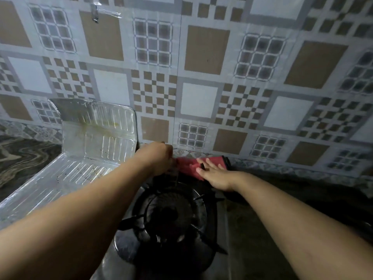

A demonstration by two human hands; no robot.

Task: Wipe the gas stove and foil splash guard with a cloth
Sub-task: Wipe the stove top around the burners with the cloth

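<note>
Both hands (214,174) on red cloth (191,165)

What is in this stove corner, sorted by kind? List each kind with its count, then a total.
Hands: 2, left hand and right hand
Cloths: 1, red cloth
Foil splash guards: 1, foil splash guard
Gas stove burners: 1, burner
Total: 5

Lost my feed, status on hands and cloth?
Left hand grips cloth edge, right hand flat on it. Cloth behind burner, at wall base. Foil guard stained, untouched. Nothing in the way.
</note>
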